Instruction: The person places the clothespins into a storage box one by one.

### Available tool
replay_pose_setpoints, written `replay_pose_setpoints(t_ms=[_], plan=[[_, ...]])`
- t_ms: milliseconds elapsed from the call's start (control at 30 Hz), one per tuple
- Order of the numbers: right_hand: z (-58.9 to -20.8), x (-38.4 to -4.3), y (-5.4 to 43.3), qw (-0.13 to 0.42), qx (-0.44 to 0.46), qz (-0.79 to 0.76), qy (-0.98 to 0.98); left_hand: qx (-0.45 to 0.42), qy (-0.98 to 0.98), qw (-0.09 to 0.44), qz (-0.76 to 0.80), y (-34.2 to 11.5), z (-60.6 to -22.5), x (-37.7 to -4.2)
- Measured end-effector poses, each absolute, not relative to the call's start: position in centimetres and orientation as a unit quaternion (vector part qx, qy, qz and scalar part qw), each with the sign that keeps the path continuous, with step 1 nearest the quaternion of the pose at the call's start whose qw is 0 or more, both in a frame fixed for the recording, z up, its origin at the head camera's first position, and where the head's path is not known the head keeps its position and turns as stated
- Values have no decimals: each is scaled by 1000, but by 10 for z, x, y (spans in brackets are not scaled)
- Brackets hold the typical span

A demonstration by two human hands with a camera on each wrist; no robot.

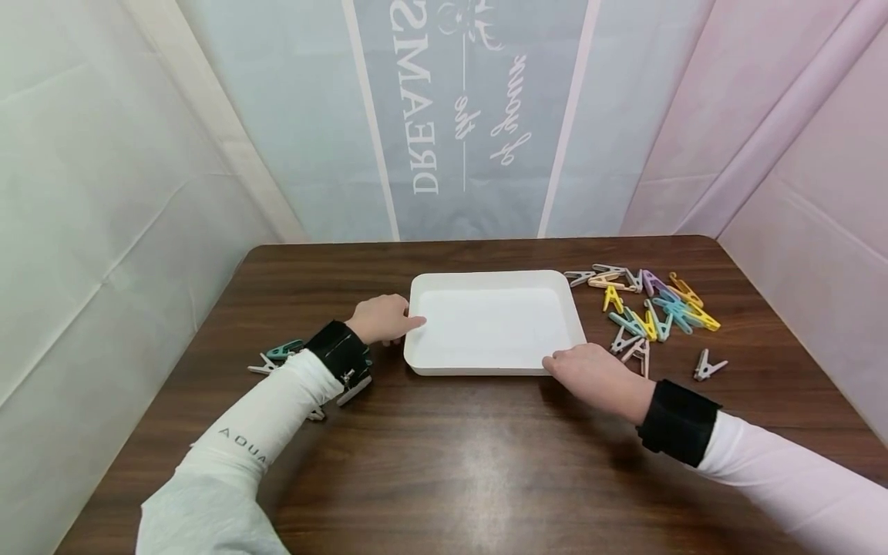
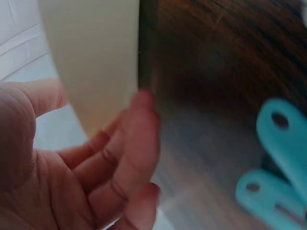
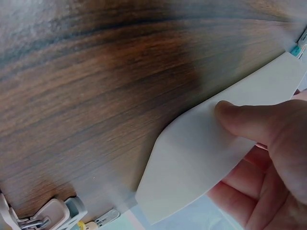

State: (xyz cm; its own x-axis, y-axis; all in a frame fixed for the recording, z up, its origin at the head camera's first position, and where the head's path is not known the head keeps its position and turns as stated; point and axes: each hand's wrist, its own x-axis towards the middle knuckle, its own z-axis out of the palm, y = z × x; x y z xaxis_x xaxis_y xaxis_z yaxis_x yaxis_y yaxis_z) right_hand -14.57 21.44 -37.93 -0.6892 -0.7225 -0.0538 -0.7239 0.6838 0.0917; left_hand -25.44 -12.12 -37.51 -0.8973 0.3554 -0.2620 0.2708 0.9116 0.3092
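Observation:
A white rectangular tray (image 1: 491, 325) lies on the wooden table with nothing in it. My left hand (image 1: 381, 318) grips its left side, thumb over the rim; in the left wrist view the fingers lie along the outer wall (image 2: 96, 57). At the front right corner my right hand (image 1: 598, 375) pinches the tray. The right wrist view has that thumb pressed on the outer wall (image 3: 192, 153) and the other fingers behind the rim.
Clothespins of several colours (image 1: 659, 304) are heaped right of the tray, with one grey clothespin (image 1: 708, 365) apart. Teal (image 1: 284, 350) and grey clothespins (image 1: 264, 364) lie by the left forearm, which partly hides that group. Fabric curtains (image 1: 486, 116) hang behind the table.

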Motion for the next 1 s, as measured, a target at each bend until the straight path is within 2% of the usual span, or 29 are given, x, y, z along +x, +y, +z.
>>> replay_pose_setpoints(t_ms=[100, 367, 500, 700, 867, 1000], plan=[[-378, -147, 214, 8, -393, 52, 918, 143, 961, 185, 145, -119, -379, -259], [-376, -148, 212, 19, -390, 50, 919, 128, 961, 199, 141, -114, -381, -260], [-376, -147, 212, 30, -386, 47, 921, 132, 962, 198, 133, -111, -383, -259], [-378, -145, 216, 17, -394, 41, 918, 133, 965, 188, 124, -108, -386, -258], [-373, -142, 219, 27, -372, -15, 928, 127, 966, 190, 118, -108, -388, -258], [-365, -138, 229, -3, -363, -56, 930, 126, 967, 189, 119, -108, -387, -257]])
